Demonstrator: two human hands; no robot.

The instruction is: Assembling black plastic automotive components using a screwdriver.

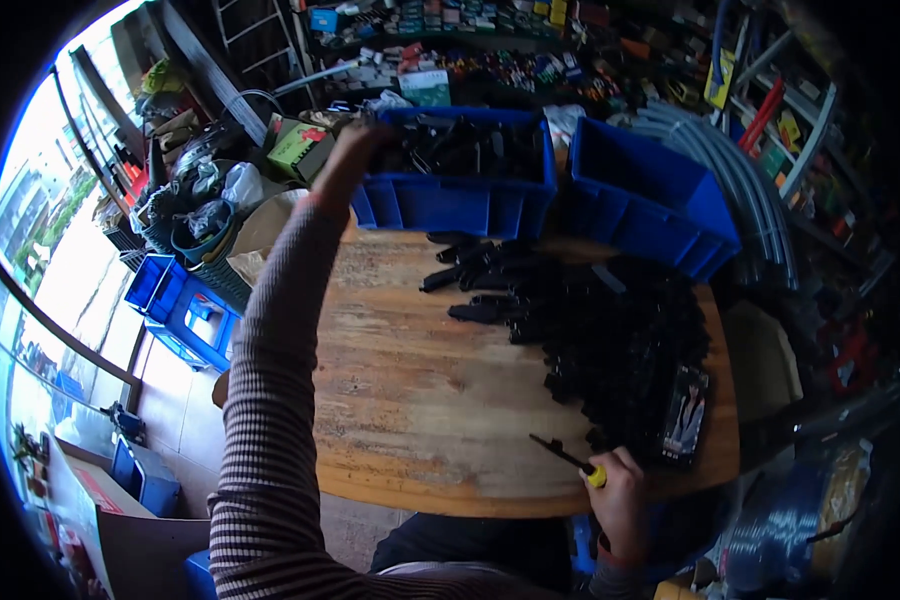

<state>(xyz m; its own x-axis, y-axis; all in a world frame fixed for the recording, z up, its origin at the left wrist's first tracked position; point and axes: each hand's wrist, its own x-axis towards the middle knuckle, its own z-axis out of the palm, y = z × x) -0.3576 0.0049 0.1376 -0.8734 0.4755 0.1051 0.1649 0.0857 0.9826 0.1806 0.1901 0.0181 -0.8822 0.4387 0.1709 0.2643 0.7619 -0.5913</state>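
Observation:
My left hand (355, 155) reaches over the near left corner of a blue plastic bin (455, 205) at the back of the table. Its fingers are dark and hard to make out against the many black parts (460, 145) inside. Low on the right, at the table's front edge, my right hand (622, 500) is closed round the yellow handle of a screwdriver (596, 476). The dark shaft points up and left over the wood, and its tip looks thicker. Beyond this hand lies a large heap of black parts (610, 330), too dark to tell singly.
A second blue bin (660, 210) stands tilted at the back right. A phone (687, 415) with a lit picture lies by the heap on the wooden table (400, 400). Grey coiled hose (760, 200) is beyond the right side. A blue stool (185, 315) stands on the floor left.

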